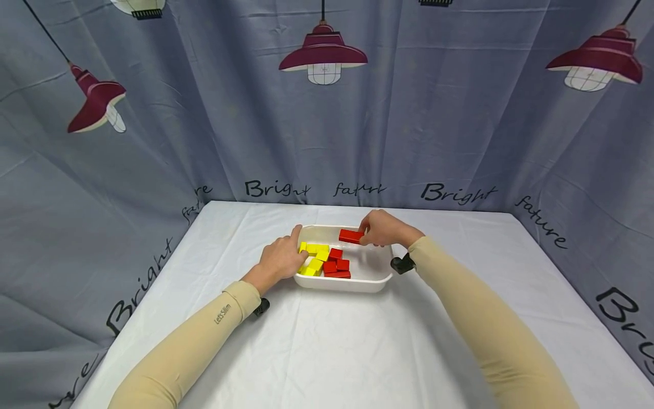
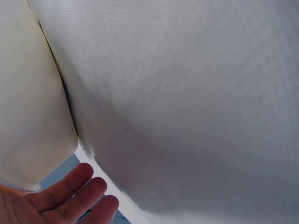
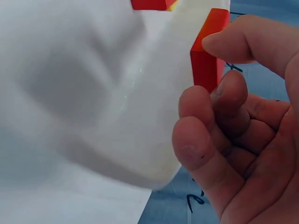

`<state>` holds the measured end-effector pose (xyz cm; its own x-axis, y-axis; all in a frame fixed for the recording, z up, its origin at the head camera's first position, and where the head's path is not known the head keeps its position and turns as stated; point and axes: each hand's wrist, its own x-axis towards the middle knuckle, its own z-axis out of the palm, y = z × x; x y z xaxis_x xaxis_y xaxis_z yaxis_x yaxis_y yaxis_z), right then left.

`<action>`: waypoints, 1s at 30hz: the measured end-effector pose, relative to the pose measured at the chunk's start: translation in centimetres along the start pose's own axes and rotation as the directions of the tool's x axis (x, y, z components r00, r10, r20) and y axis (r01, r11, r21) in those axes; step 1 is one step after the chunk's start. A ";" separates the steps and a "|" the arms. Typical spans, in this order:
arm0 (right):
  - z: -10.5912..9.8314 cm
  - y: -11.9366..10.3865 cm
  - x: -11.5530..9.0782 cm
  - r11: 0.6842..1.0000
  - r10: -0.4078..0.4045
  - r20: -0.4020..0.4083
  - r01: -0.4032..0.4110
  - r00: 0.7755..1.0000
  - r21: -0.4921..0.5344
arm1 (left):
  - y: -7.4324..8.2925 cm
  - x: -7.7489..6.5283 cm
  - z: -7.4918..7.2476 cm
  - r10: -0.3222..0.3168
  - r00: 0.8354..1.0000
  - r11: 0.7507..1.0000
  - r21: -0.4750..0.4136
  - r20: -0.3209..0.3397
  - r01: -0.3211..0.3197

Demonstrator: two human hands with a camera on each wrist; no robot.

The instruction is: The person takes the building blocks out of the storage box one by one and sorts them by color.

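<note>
My right hand point(image 1: 387, 228) pinches a red block point(image 1: 349, 236) by its end, thumb against fingers, over the far right side of a white tray point(image 1: 339, 284). In the right wrist view that block point(image 3: 205, 67) stands on edge close to the tray's wall, and my other fingers curl below it. My left hand point(image 1: 280, 259) holds the tray's left rim, thumb over the inside and index finger along the far left corner. Its other fingers point(image 2: 77, 193) extend loosely outside the wall. Yellow blocks point(image 1: 315, 264) fill the tray's left part, with several red blocks point(image 1: 337, 266) beside them.
The tray stands on a table with a white cloth point(image 1: 327, 346), toward its far edge. A grey-blue curtain point(image 1: 434, 125) printed with lamps and lettering surrounds the table. A dark device point(image 1: 402, 263) is strapped at the right wrist, another point(image 1: 261, 307) at the left.
</note>
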<state>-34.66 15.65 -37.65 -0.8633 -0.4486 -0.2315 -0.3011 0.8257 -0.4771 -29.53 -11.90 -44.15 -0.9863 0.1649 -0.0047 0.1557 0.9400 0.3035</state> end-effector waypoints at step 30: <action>-2.7 5.1 -3.0 0.997 0.072 -0.170 -0.068 0.983 0.028 | -0.1 0.3 0.1 -0.003 1.000 1.000 -0.007 -0.007 0.003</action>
<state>-34.66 22.18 -37.14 -0.9389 -0.3233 -0.1181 -0.2299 0.8443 -0.4841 -29.79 -11.90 -44.31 -0.9871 0.1601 0.0010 0.1526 0.9385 0.3097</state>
